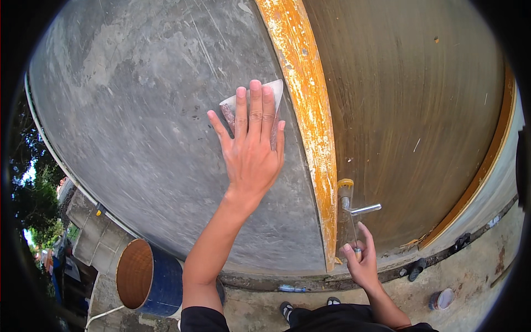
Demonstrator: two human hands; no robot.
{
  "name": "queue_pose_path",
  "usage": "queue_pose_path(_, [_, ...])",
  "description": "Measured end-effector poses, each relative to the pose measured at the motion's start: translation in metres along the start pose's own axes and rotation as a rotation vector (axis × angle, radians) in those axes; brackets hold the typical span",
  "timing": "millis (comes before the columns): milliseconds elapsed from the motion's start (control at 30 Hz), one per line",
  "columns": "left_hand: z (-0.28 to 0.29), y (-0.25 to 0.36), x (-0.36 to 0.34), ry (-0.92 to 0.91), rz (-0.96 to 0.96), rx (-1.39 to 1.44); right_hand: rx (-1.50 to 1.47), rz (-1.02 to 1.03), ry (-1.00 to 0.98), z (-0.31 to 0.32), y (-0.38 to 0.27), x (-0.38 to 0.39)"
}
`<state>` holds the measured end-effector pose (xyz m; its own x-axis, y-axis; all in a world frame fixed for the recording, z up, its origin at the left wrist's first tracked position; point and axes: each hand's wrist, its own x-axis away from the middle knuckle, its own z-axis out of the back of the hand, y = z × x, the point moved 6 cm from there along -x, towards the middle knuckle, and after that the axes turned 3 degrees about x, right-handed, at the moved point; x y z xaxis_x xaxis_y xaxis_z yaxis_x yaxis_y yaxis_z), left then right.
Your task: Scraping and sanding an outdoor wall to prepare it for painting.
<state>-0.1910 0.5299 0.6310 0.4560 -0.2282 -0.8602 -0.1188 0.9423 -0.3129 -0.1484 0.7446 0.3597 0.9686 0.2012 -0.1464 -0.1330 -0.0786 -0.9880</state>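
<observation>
My left hand [254, 149] lies flat with its fingers spread against a grey wall [149, 144]. Under its fingers is a folded sheet of sandpaper [275, 88], pale on one side and reddish-brown on the other, pressed to the wall beside the door frame. That frame [312, 110] has worn orange paint with whitish patches. Lower right, my right hand [363, 269] is closed around the wooden handle of a thin-bladed tool [358, 253]; the blade points up toward the door's lever handle [362, 209], and its exact kind is unclear.
A brown wooden door [409, 127] fills the right side. At lower left stands a dark blue drum [160, 282] with a rusty inside. On the concrete floor are a small tub [444, 299], dark shoes [417, 269] and a plastic bottle [291, 288] by the wall's foot.
</observation>
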Motion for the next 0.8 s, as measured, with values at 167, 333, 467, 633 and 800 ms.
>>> queue_pose_path(167, [-0.002, 0.001, 0.002, 0.024, 0.016, 0.067, 0.077, 0.192, -0.004, -0.014, -0.029, -0.033])
queue_pose_path(333, [-0.022, 0.005, 0.034, -0.007, 0.043, 0.115, 0.245, 0.621, 0.099, -0.026, -0.076, -0.092])
queue_pose_path(467, [-0.004, 0.008, 0.012, 0.002, 0.053, 0.054, 0.509, 1.005, 0.354, -0.03, -0.133, -0.114])
queue_pose_path(633, [-0.006, 0.009, 0.012, 0.064, 0.093, 0.106, 0.482, 1.042, 0.533, -0.052, -0.136, -0.138])
queue_pose_path(800, [-0.021, 0.014, 0.046, 0.014, 0.08, 0.099, 0.526, 1.154, 0.655, -0.064, -0.117, -0.146])
